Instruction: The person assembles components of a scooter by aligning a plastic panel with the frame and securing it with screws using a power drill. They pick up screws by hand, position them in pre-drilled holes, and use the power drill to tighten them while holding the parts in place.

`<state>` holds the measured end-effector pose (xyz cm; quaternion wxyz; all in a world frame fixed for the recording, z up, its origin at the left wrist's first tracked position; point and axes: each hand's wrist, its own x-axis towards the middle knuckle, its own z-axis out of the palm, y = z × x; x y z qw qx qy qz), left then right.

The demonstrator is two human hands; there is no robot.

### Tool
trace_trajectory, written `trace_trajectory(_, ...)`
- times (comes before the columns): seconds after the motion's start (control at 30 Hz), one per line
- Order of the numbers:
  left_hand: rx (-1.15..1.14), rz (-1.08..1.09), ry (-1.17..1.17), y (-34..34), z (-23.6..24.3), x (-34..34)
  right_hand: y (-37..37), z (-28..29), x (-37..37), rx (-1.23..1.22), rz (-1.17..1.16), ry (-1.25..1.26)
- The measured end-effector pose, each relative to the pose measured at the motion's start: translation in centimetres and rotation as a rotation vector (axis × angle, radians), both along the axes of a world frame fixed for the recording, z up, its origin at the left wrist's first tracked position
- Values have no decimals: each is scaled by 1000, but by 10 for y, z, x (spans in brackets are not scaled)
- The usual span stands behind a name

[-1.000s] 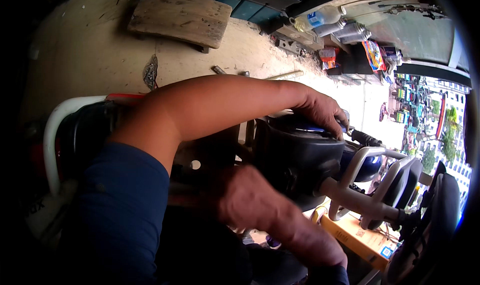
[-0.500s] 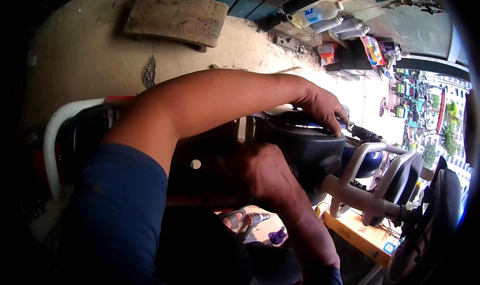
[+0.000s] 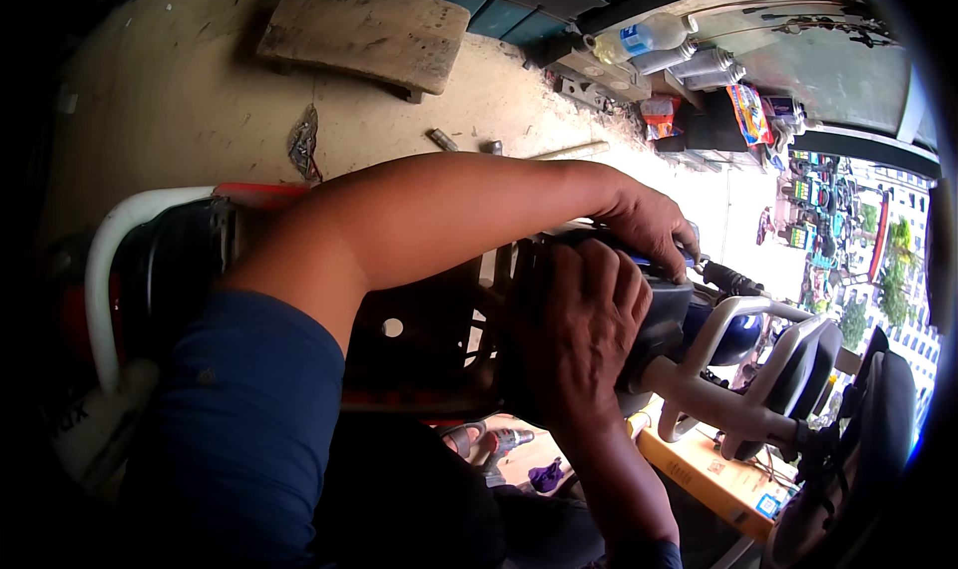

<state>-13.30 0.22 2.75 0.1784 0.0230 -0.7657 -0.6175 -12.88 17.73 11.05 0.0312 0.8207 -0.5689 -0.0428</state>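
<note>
In front of me is a two-wheeled scooter or motorbike, with a white tubular rail at its left end and grey-white tubes at its right. My left hand reaches across to the far edge of a black plastic cover, its thumb and fingers bent over that edge beside a blue panel. My right hand lies against the same cover, nearer to me. Its fingers are curled with the knuckles up; the fingertips, and anything in them, are hidden. Left of it is a dark body opening.
A low wooden bench stands on the floor beyond. Bottles and spray cans line a ledge at the far right. Close to my legs lie a power drill, a purple cloth and a cardboard box.
My right hand has moved right and slightly away from me, from the dark opening onto the black cover. The left hand stays at the far edge. The view has shifted slightly.
</note>
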Motion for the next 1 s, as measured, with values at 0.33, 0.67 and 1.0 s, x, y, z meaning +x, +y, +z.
trace_trajectory(0.33, 103, -19, -27, -3, 4, 11, -3, -4, 3, -20, -33, -101)
trace_trajectory(0.67, 141, -150, -262, -10, 4, 46, 11, -10, -2, -162, -174, -119)
trace_trajectory(1.0, -63, -303, -363, 3, -18, 105, 45, -4, -24, -202, -167, -294)
